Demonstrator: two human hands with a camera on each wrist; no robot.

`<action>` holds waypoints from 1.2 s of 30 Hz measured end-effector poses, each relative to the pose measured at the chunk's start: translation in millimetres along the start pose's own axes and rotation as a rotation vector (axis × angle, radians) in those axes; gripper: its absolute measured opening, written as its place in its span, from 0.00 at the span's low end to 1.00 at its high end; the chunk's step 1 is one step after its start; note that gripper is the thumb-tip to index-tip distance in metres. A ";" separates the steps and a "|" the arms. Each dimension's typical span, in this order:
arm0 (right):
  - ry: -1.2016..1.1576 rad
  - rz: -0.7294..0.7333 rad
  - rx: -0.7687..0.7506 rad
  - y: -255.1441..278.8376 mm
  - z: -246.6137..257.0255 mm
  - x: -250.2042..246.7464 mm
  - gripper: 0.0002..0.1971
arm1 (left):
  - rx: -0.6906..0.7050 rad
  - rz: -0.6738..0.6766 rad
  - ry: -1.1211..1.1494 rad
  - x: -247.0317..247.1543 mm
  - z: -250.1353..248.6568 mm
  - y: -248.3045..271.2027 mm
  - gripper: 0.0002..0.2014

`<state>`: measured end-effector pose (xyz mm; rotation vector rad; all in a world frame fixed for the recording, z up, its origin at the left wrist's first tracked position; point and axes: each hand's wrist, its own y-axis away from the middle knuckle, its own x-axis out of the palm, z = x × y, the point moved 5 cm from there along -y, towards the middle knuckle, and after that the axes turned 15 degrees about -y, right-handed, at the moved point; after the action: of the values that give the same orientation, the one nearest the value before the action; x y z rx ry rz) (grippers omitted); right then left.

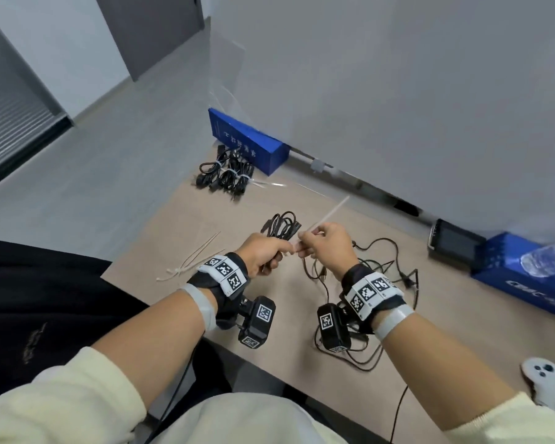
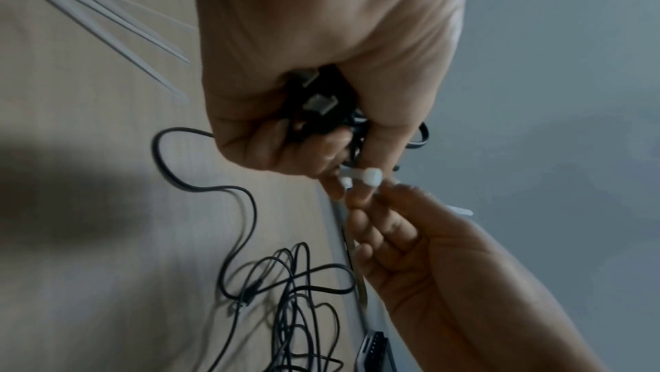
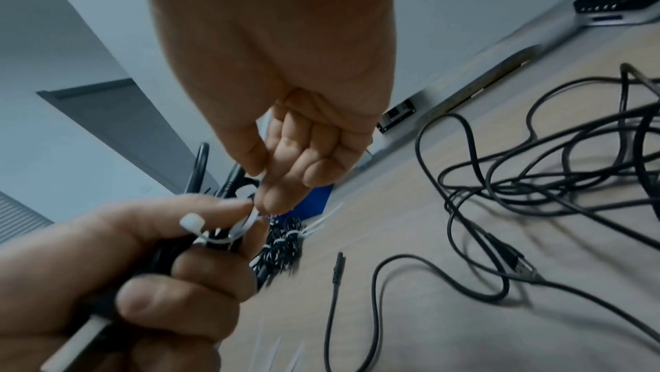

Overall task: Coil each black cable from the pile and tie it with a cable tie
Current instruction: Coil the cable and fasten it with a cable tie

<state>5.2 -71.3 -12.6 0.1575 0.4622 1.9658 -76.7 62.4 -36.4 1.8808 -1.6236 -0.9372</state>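
Observation:
My left hand (image 1: 265,254) grips a coiled black cable (image 1: 281,225) above the table; its loops stick out past the knuckles. A white cable tie (image 1: 329,214) is wrapped round the coil, its head (image 2: 371,176) beside my left thumb. My right hand (image 1: 322,243) pinches the tie's strap between thumb and forefinger, and the tail points up to the right. In the right wrist view the tie (image 3: 242,227) loops round the cable (image 3: 211,177) at my left fingertips (image 3: 228,204). A pile of loose black cables (image 1: 375,283) lies under my right wrist.
Tied cable bundles (image 1: 226,174) lie at the far end by a blue box (image 1: 247,139). Spare white ties (image 1: 193,257) lie left of my hands. A second blue box (image 1: 526,277), a dark device (image 1: 455,245) and a white controller (image 1: 545,379) sit on the right.

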 end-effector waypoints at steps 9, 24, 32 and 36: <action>0.525 -0.305 -0.191 1.1 18.3 -49.8 0.49 | 0.004 0.105 -0.128 10.0 -25.4 7.9 0.06; 0.530 0.172 -0.079 -2.1 26.5 -44.1 0.07 | 0.076 0.039 -0.057 -32.4 -35.7 -7.7 0.08; 0.305 0.026 -0.115 -4.1 33.6 -27.5 0.08 | 0.267 0.468 -0.103 -2.3 -67.0 26.5 0.05; 0.134 0.110 -0.283 6.0 55.9 -9.8 0.14 | 0.251 0.598 -0.168 4.8 -65.1 32.7 0.11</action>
<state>21.9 -68.3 41.9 -0.1317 0.2610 2.1354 -48.4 46.9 29.1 1.3362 -2.3112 -0.6633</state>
